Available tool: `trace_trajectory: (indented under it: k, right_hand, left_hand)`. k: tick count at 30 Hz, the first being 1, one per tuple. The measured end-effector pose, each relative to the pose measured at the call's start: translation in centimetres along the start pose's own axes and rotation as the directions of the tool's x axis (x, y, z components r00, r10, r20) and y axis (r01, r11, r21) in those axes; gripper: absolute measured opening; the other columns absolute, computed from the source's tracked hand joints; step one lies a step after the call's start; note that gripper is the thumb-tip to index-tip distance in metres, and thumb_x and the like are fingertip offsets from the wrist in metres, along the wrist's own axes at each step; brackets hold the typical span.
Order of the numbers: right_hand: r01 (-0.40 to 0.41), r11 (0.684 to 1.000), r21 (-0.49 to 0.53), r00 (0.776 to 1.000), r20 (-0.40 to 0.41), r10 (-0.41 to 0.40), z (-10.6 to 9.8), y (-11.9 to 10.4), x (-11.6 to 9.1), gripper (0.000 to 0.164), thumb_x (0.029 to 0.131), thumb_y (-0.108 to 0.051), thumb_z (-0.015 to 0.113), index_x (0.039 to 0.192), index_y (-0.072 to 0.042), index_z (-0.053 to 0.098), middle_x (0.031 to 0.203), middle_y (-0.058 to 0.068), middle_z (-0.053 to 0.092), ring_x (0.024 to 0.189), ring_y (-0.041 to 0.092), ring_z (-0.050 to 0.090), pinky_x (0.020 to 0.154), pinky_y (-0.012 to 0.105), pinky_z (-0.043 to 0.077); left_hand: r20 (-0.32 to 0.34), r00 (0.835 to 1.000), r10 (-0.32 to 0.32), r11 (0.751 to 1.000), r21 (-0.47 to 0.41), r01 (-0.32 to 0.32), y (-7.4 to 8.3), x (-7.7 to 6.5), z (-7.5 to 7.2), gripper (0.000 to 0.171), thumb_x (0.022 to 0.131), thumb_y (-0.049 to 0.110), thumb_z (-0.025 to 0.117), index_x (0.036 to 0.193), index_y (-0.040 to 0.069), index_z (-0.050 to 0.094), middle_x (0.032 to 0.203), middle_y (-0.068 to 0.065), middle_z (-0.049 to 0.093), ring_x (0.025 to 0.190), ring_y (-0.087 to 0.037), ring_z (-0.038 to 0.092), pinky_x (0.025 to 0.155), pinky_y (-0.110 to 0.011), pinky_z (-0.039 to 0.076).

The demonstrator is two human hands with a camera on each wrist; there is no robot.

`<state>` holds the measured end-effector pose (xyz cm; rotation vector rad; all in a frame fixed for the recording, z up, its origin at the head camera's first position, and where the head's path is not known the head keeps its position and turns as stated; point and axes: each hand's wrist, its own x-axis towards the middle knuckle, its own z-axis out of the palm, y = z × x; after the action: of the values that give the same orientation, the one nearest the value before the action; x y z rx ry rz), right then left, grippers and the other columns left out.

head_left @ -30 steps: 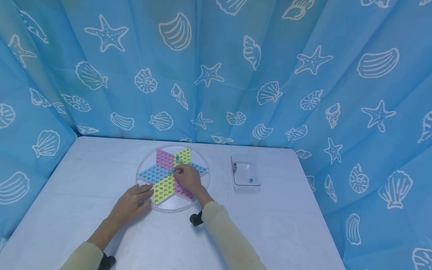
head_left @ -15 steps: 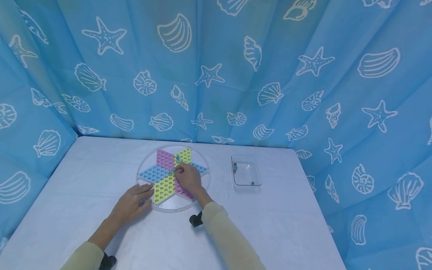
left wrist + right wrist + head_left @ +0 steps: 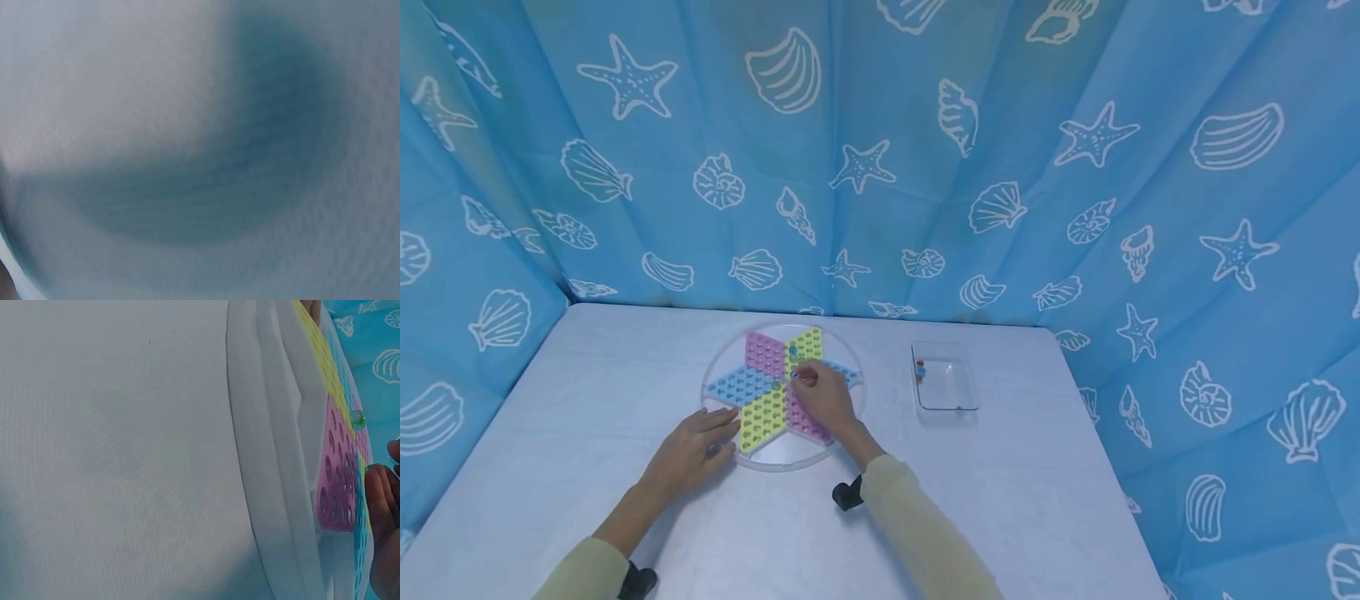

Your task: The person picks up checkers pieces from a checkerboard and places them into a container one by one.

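Observation:
A star-shaped Chinese checkers board (image 3: 763, 419) with pink, yellow and blue sections lies on the table. Over its middle my right hand (image 3: 826, 397) hovers with bent fingers, thumb and forefinger apart in the right wrist view. A tiny teal spot shows right at the thumb tip there. One green marble (image 3: 357, 419) sits near the board's centre, and a blue marble (image 3: 793, 350) lies in the far yellow section. My left hand (image 3: 688, 454) rests at the board's near left edge, fingers extended onto the rim. The left wrist view holds mostly blurred cloth and shadow.
To the right of the board stands a clear plastic box (image 3: 946, 408) with several orange and blue marbles along its left wall. White cloth covers the table (image 3: 1022, 500). A blue seashell curtain (image 3: 880, 225) hangs behind and on both sides.
My right hand has drawn slightly right and its thumb and forefinger have parted. A dark marble in the box has rolled to the near wall. The left hand stays put.

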<state>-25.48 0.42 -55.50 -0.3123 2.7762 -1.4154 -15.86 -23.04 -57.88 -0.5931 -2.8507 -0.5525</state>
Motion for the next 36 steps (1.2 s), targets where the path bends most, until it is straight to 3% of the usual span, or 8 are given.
trace_trajectory:
  k: [7, 28, 36]
  right_hand:
    - [0.052, 0.995, 0.084, 0.995, -0.084, -0.045, -1.5, 0.2, -0.1, 0.015, 0.089, -0.010, 0.069, 0.104, -0.009, 0.071, 0.095, -0.001, 0.073, 0.085, 0.008, 0.068, 0.076, 0.021, 0.058]
    - [0.140, 0.990, -0.009, 0.984, -0.108, -0.140, -8.7, 1.1, -0.7, 0.011, 0.091, -0.008, 0.070, 0.102, -0.008, 0.068, 0.095, 0.001, 0.071, 0.086, 0.011, 0.067, 0.079, 0.023, 0.058]
    - [0.124, 0.992, -0.037, 0.980, -0.154, -0.128, -10.8, 1.5, -0.7, 0.012, 0.090, -0.011, 0.073, 0.101, -0.009, 0.069, 0.095, 0.002, 0.072, 0.086, 0.013, 0.068, 0.078, 0.025, 0.059]
  left_hand:
    - [-0.003, 1.000, -0.001, 1.000, 0.004, 0.001, 0.1, -0.1, -0.2, 0.037, 0.090, 0.022, 0.068, 0.121, 0.002, 0.070, 0.135, -0.014, 0.061, 0.126, -0.034, 0.055, 0.114, -0.051, 0.034]
    - [0.018, 1.000, 0.012, 1.000, 0.015, -0.013, 0.2, -0.2, -0.3, 0.037, 0.090, 0.022, 0.069, 0.121, 0.003, 0.070, 0.135, -0.014, 0.061, 0.127, -0.034, 0.055, 0.115, -0.050, 0.033]
    - [-0.023, 0.999, 0.031, 0.999, 0.021, -0.031, 0.3, -0.3, -0.5, 0.036, 0.088, 0.020, 0.070, 0.119, 0.002, 0.071, 0.133, -0.015, 0.063, 0.124, -0.034, 0.057, 0.112, -0.052, 0.036]
